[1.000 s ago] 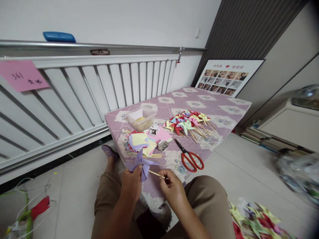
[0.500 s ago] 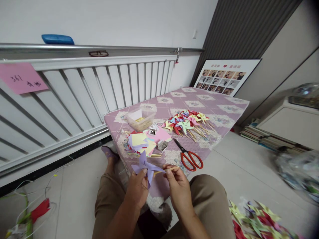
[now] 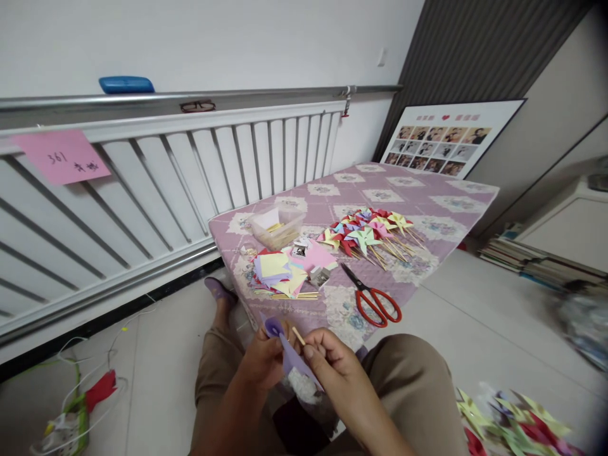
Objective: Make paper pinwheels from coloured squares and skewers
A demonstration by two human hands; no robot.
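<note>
A purple paper pinwheel (image 3: pixel 291 358) is pinched between the fingers of my left hand (image 3: pixel 264 356), turned nearly edge-on to me. My right hand (image 3: pixel 336 362) grips a thin wooden stick (image 3: pixel 299 336), its tip pointing up and left close to the pinwheel. Whether stick and pinwheel touch cannot be made out. Both hands are over my lap at the near table edge. Red-handled scissors (image 3: pixel 371 299) lie on the purple patterned tablecloth (image 3: pixel 327 218), beyond my right hand. Beyond my left hand is a stack of coloured paper squares (image 3: pixel 276 267), with several sticks (image 3: pixel 297 296) beside it.
A clear plastic box (image 3: pixel 278 229) with sticks stands behind the paper. A pile of finished pinwheels (image 3: pixel 365 231) lies on the table; more pinwheels (image 3: pixel 515 421) are low at right. A white radiator (image 3: pixel 190 183) runs along the left wall. My knees flank the table corner.
The pinwheel has turned from facing me to nearly edge-on. Its stick now angles upward in my right hand, and both hands sit slightly lower. The view has shifted a little left.
</note>
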